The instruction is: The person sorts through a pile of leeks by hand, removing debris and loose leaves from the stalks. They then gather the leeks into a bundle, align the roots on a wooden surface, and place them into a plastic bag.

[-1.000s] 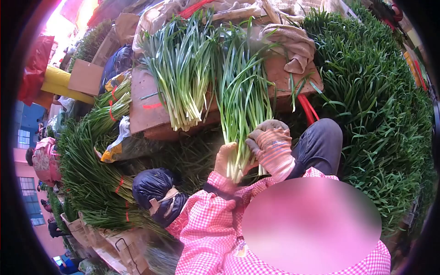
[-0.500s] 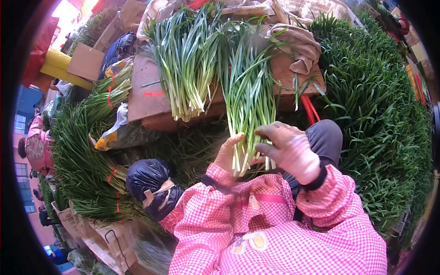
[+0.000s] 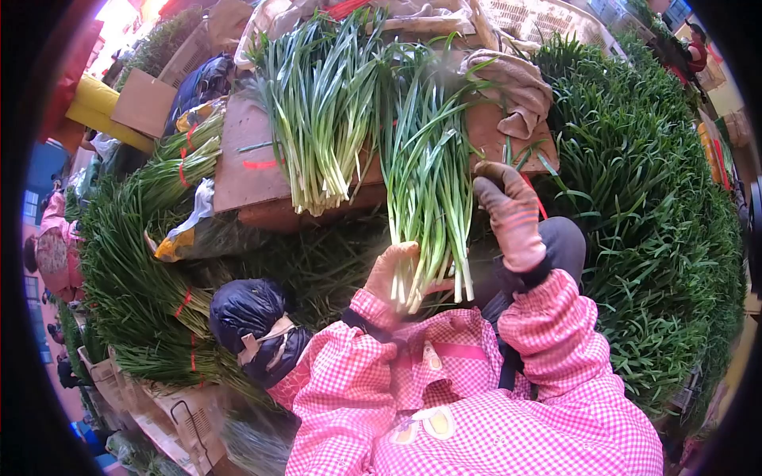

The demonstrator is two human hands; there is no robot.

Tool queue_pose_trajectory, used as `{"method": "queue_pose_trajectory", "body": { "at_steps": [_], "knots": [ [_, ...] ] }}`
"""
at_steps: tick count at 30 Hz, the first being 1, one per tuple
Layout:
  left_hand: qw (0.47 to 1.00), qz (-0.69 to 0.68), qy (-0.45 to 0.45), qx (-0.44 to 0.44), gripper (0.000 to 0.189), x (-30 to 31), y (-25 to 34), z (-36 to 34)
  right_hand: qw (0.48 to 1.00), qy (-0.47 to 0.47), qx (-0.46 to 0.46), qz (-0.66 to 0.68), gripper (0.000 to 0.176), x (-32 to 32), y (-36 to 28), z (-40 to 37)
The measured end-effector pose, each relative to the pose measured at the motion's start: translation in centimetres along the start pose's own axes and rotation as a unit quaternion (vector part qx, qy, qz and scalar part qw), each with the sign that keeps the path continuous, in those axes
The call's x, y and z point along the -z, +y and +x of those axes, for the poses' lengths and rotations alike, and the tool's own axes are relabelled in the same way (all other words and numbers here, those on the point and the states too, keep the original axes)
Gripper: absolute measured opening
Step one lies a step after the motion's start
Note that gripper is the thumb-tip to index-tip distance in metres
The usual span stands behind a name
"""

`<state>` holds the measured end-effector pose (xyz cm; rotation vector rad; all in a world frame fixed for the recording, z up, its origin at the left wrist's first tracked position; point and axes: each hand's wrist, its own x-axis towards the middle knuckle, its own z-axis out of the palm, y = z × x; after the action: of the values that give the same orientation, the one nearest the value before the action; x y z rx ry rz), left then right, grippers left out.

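A bunch of long green stalks with white ends lies over the front edge of the brown board. My left hand holds its white ends from below, the thumb on the left side and a fingertip showing beneath them. My right hand, in a worn glove, is raised just right of the bunch, with its fingers bent; whether something thin is between them is too small to tell. Another bunch lies on the board to the left. A brown cloth rests at the board's back right.
A large mass of green stalks fills the right side. Bundles tied with red bands lie at the left. Beside my left arm is a dark plastic-wrapped object. A person in pink is at the far left.
My right hand has moved up and away from the white ends, to the right of the bunch. My left hand still holds the bunch. The view has shifted slightly.
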<state>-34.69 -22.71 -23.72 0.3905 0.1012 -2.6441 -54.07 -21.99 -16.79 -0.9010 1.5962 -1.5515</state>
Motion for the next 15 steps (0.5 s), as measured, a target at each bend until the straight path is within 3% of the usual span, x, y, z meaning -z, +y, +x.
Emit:
{"method": "queue_pose_trajectory", "body": {
  "at_steps": [3,4,5,7,11,12,13,15],
  "knots": [
    [1.0,-0.026,-0.004,-0.004,0.049,-0.7,-0.1,-0.2,0.986,-0.137,0.082,-0.054,0.016,0.0,-1.8,-3.0],
    [1.0,-0.03,-0.003,-0.001,0.046,-0.9,-0.1,-0.2,0.955,-0.149,0.171,-0.192,0.019,0.3,-1.6,-2.8],
    [1.0,-0.021,0.014,-0.015,0.042,-1.8,-0.4,-0.4,0.917,-0.135,0.18,-0.33,0.021,0.2,-1.9,-2.6],
    [1.0,-0.005,0.023,-0.001,0.041,-1.4,-0.3,-0.3,0.86,-0.154,0.149,-0.463,0.026,-0.5,-1.0,-1.7],
    [1.0,0.001,0.011,0.0,0.04,-0.4,0.1,-0.6,0.805,-0.257,0.108,-0.523,0.024,-1.9,-0.9,-0.4],
    [1.0,-0.003,0.014,-0.002,0.04,-0.4,0.1,-0.6,0.764,-0.241,0.138,-0.582,0.021,-2.4,-0.9,0.3],
    [1.0,-0.007,0.017,-0.003,0.04,-0.4,0.1,-0.6,0.757,-0.199,0.177,-0.597,0.019,-2.4,-0.4,1.4],
    [1.0,-0.013,0.019,0.002,0.045,-0.3,0.1,-0.3,0.878,-0.09,0.204,-0.423,0.025,-1.1,1.8,4.1]
  ]
}}
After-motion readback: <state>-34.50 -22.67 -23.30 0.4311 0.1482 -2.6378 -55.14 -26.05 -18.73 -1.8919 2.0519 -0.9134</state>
